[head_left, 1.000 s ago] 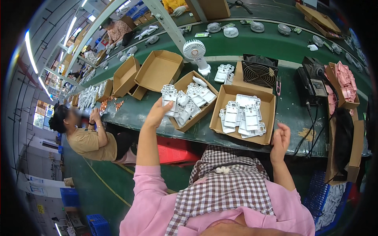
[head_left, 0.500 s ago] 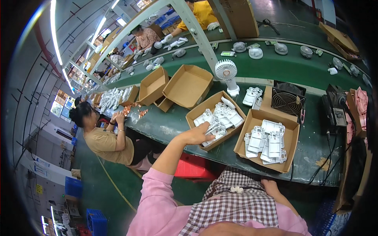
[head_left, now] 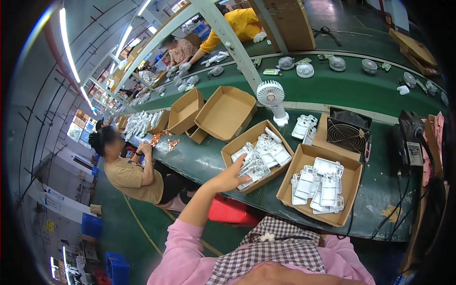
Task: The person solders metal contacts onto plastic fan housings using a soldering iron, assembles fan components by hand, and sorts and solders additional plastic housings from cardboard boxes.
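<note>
Looks like hard, smooth plastic in the white parts point(head_left: 328, 190), with a soft sheen, and likewise in the small fan point(head_left: 270, 94). Matt cardboard in the boxes point(head_left: 225, 111). Glossy, scuffed covering on the green table point(head_left: 373, 183), roughened at a brown patch point(head_left: 390, 213). Woven, matt cloth in the checked apron point(head_left: 280, 231) and pink sleeve point(head_left: 183, 242). Smooth, shiny plastic in the red stool point(head_left: 232, 212). Looks like painted metal in the post point(head_left: 232, 42).
</note>
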`<state>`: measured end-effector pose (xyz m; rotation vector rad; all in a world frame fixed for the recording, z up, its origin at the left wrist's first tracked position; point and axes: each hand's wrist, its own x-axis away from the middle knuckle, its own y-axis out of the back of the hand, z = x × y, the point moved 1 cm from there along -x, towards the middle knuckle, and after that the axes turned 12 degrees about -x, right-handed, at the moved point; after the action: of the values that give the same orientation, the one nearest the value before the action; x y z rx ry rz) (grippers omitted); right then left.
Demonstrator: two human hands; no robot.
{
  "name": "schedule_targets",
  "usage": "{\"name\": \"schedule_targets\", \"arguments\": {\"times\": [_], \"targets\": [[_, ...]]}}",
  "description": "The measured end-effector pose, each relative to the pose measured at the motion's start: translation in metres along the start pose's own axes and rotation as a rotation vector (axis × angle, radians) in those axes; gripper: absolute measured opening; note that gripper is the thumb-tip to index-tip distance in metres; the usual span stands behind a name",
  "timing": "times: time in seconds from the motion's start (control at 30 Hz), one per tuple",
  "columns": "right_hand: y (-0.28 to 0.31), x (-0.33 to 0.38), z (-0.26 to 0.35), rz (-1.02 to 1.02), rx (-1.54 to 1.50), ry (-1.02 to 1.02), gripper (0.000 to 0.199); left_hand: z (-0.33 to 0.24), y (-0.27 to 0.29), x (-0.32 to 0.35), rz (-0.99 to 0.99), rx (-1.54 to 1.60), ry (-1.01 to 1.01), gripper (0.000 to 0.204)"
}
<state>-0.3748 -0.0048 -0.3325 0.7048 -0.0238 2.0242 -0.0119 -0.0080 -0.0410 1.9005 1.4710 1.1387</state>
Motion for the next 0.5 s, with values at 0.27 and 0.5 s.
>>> {"name": "schedule_targets", "arguments": {"times": [0.27, 0.5], "targets": [[0.002, -0.010, -0.001, 0.037, -0.051, -0.026, 0.036, 0.011, 0.014, 0.009, -0.043, 0.551, 0.017, 0.069], [0.017, 0.039, 0.004, 0.099, -0.120, -0.034, 0.037, 0.031, 0.017, -0.003, -0.187, 1.257, -0.016, 0.049]]}}
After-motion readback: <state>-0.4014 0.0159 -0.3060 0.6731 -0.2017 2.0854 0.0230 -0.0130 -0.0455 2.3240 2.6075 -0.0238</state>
